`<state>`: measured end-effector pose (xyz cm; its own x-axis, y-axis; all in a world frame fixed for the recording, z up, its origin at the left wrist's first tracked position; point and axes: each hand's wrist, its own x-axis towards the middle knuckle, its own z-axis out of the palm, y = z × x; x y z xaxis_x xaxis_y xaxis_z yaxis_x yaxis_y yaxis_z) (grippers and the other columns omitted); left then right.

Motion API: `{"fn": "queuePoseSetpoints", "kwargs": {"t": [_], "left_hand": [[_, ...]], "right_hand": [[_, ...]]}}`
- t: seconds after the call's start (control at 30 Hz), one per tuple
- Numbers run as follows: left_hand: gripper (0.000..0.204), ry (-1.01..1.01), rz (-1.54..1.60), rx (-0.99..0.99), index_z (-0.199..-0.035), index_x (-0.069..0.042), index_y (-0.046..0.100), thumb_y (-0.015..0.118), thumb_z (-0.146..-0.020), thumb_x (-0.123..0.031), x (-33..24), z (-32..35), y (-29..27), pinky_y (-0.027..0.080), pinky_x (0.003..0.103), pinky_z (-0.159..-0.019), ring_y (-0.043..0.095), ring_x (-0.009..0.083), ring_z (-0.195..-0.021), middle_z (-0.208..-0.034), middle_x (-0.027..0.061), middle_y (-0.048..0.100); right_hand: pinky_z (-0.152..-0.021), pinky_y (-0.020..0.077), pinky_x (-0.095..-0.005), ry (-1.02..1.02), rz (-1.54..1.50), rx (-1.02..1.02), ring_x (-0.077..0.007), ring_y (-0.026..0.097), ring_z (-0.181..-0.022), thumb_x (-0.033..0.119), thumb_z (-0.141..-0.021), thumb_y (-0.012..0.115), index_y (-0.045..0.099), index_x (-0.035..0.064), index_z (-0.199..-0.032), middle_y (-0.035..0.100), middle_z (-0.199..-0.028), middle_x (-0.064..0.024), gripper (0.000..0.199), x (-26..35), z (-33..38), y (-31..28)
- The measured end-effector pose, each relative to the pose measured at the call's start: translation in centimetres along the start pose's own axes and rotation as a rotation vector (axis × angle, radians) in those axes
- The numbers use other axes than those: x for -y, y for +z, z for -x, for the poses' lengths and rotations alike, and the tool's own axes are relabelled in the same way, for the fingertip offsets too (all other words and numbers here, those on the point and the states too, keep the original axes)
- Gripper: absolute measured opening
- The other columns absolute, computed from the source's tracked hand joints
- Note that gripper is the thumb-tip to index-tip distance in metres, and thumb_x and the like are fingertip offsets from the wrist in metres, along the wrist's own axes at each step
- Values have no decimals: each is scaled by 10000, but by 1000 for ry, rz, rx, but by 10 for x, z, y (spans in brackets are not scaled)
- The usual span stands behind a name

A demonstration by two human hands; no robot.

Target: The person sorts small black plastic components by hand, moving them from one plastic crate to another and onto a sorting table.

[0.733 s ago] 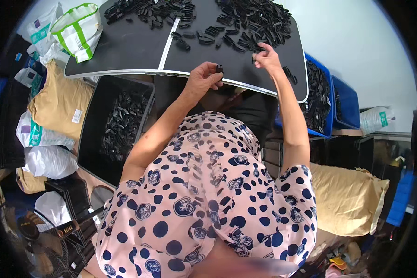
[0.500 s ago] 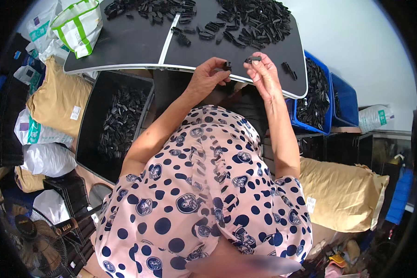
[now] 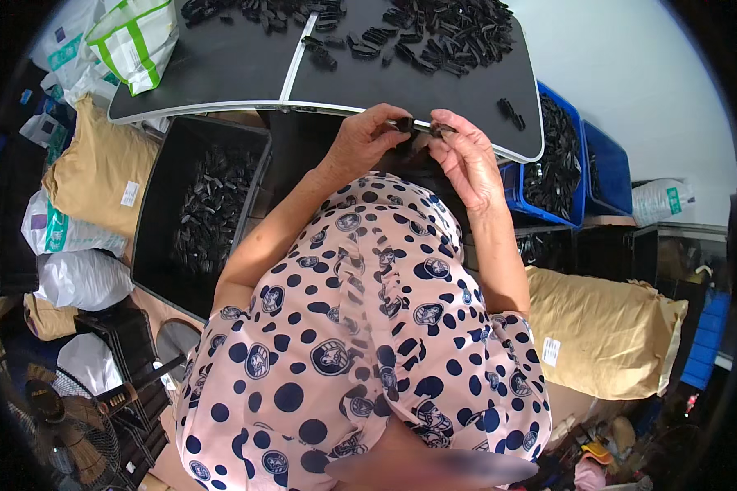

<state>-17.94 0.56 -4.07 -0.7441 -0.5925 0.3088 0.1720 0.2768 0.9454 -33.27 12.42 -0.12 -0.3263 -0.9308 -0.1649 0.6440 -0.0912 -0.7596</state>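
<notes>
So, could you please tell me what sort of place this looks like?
Probably a small workshop: black parts lie heaped on a table, with more in a blue bin and a black bin.

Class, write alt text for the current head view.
Someone's left hand and right hand each pinch a black part at the edge of a table. More parts lie heaped on it; a black bin and a blue bin hold others.

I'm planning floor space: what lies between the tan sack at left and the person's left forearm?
The head view shows a black bin holding small black pieces there.
</notes>
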Motion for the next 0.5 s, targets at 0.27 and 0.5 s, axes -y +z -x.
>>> {"fn": "queuePoseSetpoints", "kwargs": {"t": [0.27,0.5], "left_hand": [[223,49,-71,-4,-1039,-6,574,624,-821,4,4,0,4,511,222,-696,609,114,-751,-870,68,626],[227,62,-131,7,-1038,-5,581,624,-815,11,2,1,6,513,228,-696,611,115,-758,-875,79,631]], "right_hand": [[-704,551,-256,1,-7,-56,-167,638,-782,-11,-868,548,590,-36,-1087,627,-958,-118,224,-14,3,-8],[-654,552,-238,-13,-18,-4,-171,651,-743,15,-844,614,613,-14,-1009,651,-869,-101,168,-13,4,-19]]}}
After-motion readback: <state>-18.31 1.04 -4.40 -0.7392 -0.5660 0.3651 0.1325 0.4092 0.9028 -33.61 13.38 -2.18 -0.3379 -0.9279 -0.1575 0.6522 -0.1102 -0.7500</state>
